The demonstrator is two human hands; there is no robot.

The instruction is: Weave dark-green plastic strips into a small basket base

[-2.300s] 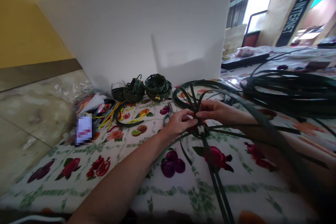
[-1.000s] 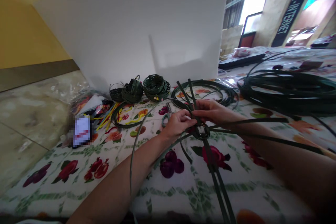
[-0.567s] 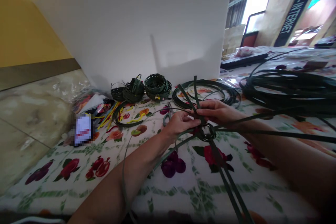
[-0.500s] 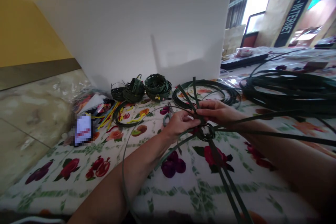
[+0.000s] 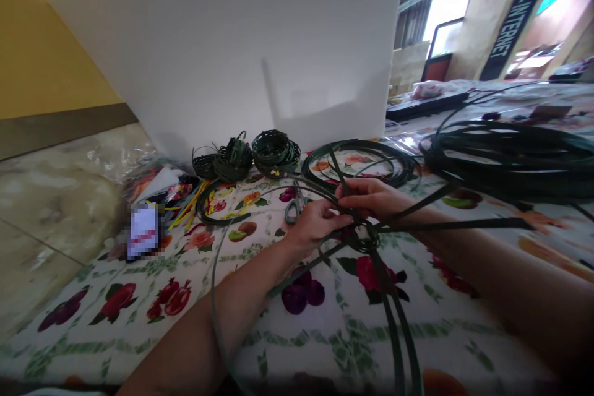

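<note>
A small woven centre of dark green strips lies on the fruit-patterned tablecloth, with long flat spokes running out in all directions. My left hand pinches the weave at its left side. My right hand is closed on the strips just behind it, fingers pressed on the crossing. A thin green strand loops from the weave out over my left forearm. Two long spokes run toward me.
A large white board stands behind. Small green woven baskets and coils sit at its foot, with scissors and coloured strips nearby. Big coils of green strip lie at right. A plastic bag of supplies lies left.
The thin strand has been drawn round and now loops over my left forearm. The weave has turned a little; the spokes at right swung, and both hands stayed on the centre.
</note>
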